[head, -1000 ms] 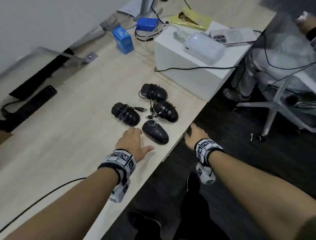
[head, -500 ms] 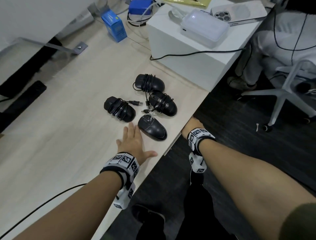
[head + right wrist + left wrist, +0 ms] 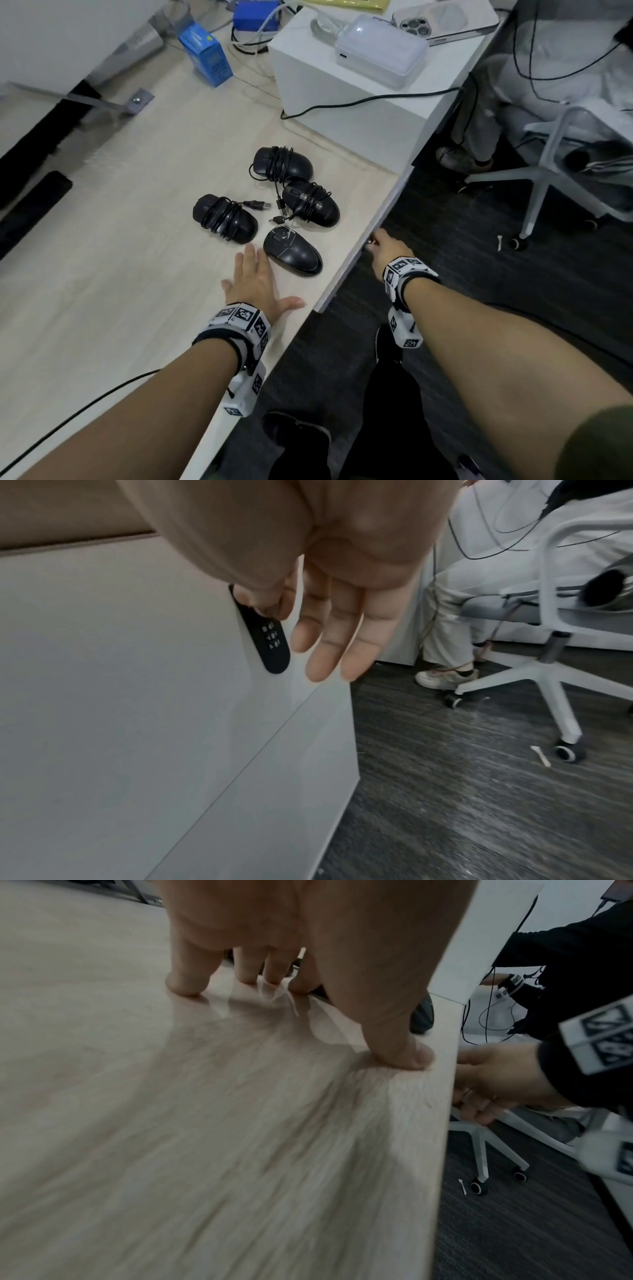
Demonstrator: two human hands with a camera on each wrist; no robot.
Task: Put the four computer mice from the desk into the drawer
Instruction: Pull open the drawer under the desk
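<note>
Four black wired mice lie together on the pale wooden desk (image 3: 120, 274): a far one (image 3: 283, 163), a right one (image 3: 311, 204) and a left one (image 3: 224, 219), all cable-wrapped, and the nearest one (image 3: 293, 251). My left hand (image 3: 255, 279) lies flat on the desk just left of the nearest mouse, fingers straight (image 3: 359, 1001), holding nothing. My right hand (image 3: 385, 246) is below the desk edge at the white drawer front (image 3: 120, 669). Its thumb and forefinger pinch the top of a black combination lock (image 3: 272, 642); the other fingers (image 3: 329, 647) hang straight. The drawer is closed.
A white box (image 3: 342, 85) stands behind the mice, carrying a white device (image 3: 380, 51) and a phone (image 3: 445, 20). A blue carton (image 3: 205, 54) sits at the back left. A white office chair (image 3: 548, 164) and another person's legs (image 3: 476, 137) are on the right.
My left hand has stretched flat with its fingers toward the nearest mouse. My right hand has slid forward along the desk edge and down onto the drawer lock.
</note>
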